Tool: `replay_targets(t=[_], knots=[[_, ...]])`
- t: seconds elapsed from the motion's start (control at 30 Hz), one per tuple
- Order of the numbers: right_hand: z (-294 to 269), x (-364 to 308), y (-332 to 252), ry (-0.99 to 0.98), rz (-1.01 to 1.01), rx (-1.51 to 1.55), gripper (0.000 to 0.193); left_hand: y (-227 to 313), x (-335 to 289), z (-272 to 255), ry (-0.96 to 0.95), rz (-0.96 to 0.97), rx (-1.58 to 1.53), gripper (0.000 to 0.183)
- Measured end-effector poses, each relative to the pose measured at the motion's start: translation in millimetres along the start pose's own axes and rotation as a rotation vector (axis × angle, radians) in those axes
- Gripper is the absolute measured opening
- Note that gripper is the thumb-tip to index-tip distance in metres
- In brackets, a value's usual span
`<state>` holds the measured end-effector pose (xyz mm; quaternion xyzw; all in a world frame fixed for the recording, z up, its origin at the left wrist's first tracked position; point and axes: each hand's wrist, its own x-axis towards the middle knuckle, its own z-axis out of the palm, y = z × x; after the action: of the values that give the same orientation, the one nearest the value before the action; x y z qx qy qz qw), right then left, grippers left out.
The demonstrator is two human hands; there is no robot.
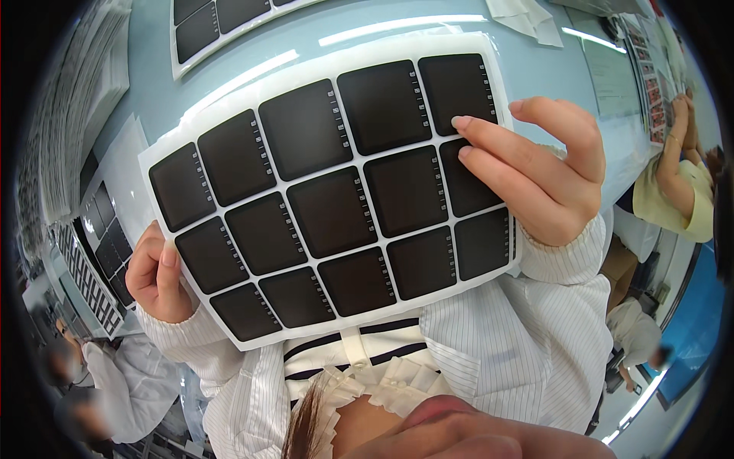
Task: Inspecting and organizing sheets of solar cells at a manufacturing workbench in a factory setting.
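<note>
Dark-panelled sheet (333,213) is pinched by the left fingers (168,268), seemingly to steady it beneath the right fingers (506,143) (spread, grip unclear)

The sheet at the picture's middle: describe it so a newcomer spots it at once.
Start at the pale blue table. Nearer the wearer, between left hand and right hand, is the white-bordered sheet with three rows of five dark panels. Unlike the similar sheet at the picture's top edge, it is held up by hand.
</note>
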<state>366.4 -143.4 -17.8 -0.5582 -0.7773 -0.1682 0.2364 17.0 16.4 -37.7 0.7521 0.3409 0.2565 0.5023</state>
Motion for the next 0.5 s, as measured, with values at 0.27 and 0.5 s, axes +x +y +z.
replay_targets(t=[0.27,0.5], knots=[[-2.6,-2.0,2.7,-0.040,-0.006,-0.054,0.020,-5.0,4.8,7.4,0.023,0.020,0.028,0.022],[-3.3,0.6,1.4,-0.058,0.003,-0.028,0.020,-3.0,5.9,9.8,0.066,0.038,0.036,0.024]])
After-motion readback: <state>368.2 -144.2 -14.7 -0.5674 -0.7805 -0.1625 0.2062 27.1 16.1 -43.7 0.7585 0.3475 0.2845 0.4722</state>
